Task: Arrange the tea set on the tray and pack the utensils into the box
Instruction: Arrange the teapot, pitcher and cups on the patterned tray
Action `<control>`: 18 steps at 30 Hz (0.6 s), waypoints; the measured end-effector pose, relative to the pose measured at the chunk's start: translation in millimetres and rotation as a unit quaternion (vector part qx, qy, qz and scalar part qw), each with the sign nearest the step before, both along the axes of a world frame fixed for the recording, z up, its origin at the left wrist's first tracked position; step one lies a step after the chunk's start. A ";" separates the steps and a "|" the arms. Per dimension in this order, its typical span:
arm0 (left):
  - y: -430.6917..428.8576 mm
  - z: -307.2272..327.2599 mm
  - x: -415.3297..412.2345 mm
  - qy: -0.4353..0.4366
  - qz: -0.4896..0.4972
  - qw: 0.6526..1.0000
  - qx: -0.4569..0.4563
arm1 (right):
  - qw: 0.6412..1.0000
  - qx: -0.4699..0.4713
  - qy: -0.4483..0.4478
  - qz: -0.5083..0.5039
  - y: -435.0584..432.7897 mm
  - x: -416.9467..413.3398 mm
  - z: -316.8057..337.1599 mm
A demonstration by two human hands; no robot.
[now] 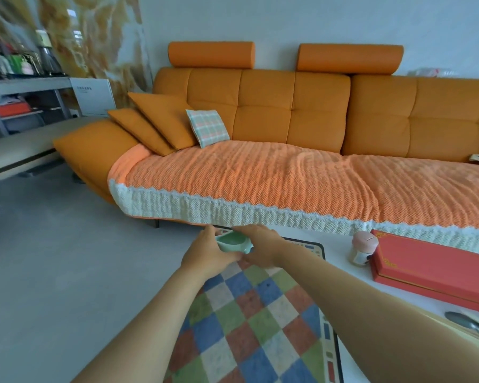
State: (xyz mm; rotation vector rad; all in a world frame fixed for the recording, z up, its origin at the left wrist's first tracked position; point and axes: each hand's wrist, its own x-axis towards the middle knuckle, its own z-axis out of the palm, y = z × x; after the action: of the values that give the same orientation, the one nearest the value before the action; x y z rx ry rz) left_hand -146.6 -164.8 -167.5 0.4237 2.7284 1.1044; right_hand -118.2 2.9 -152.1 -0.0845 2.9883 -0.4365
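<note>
Hands met over a pale green tea cup point(231, 241) at lower centre of the frame, the left hand point(210, 251) cupped beneath it and the right hand point(260, 248) closed over its far rim, so that both gripped the one piece above the far edge of a checked mat point(249, 327). No tray could be made out with certainty, unless the dark-bordered edge beyond the mat belonged to one. At right, a red box point(432, 268) sat shut on the white table point(340, 246), a small pink-capped jar point(364, 248) just beside it, and a spoon point(465, 322) lay at the lower right edge, outside the box. Judging by that, the work looked barely started: one cup in hand, the utensils unpacked, the box unopened.
</note>
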 end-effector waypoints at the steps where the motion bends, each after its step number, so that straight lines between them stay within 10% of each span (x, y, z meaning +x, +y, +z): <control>1: 0.1 0.7 1.9 0.001 -0.004 1.000 -0.007 | 1.000 0.011 0.002 0.006 0.0 2.5 1.3; 9: 27.4 33.9 31.7 0.149 0.009 0.987 -0.063 | 0.998 -0.033 0.044 -0.029 26.9 51.4 33.5; 18: 165.7 63.1 158.3 0.162 -0.212 0.964 0.011 | 0.963 -0.089 0.115 -0.229 139.9 238.7 60.8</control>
State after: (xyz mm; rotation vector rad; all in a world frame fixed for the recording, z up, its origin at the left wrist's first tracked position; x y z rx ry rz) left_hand 11.7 1.0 -104.4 1.2223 2.6877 1.0177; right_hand 120.6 142.7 -91.3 0.5916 3.1736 -0.7908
